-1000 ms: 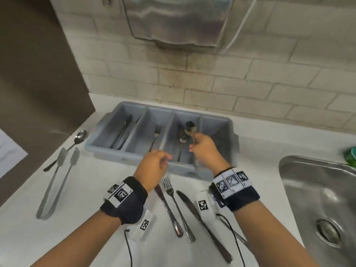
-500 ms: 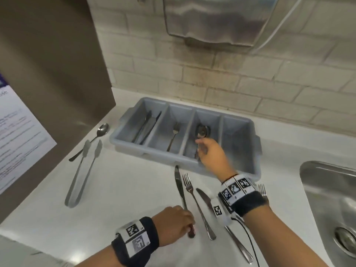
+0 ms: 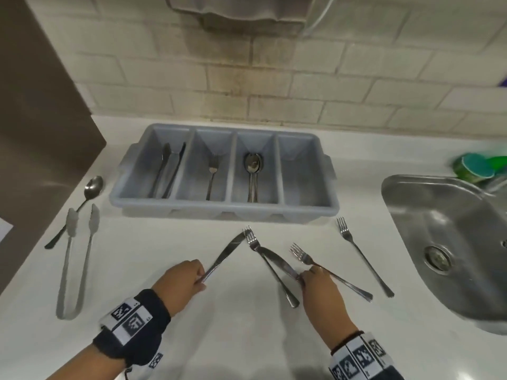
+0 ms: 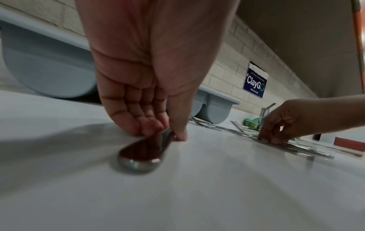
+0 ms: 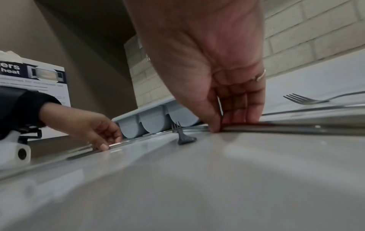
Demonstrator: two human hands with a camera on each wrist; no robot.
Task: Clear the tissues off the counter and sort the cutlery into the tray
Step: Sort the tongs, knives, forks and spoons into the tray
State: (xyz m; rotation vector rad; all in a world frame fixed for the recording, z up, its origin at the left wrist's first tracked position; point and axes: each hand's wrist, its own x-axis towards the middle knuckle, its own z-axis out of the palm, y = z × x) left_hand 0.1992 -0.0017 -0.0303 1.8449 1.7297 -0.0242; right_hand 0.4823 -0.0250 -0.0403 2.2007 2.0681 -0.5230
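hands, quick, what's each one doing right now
Left hand: pinching the handle of a knife on the counter.
Right hand: pinching the handle of a second knife.

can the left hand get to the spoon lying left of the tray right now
Probably not yet: the left hand is pinching a knife. The spoon lies unobstructed beside the tongs.

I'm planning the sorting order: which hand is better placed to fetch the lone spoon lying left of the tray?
Left, probably. The spoon lies at the far left of the counter, on the left hand's side, though that hand pinches a knife. The right hand is farther off.
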